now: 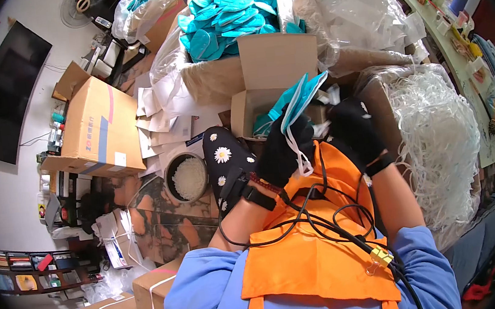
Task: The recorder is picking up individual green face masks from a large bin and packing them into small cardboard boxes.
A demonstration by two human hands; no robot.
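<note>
My left hand, in a black glove, is closed on a folded teal face mask with pale edges; its white ear loop hangs below the fingers. To its right, my right hand, also black-gloved, is curled, with small white bits at its fingertips; what it grips is too blurred to name. Just beyond both hands stands an open small carton, its flap raised, with teal masks inside. Behind it, a large plastic-lined box is heaped with teal masks.
At right, a box holds tangled white straps; another behind it holds clear plastic bags. A bowl of white pellets stands by my left knee. A closed brown carton is at left. Black cables cross my orange apron.
</note>
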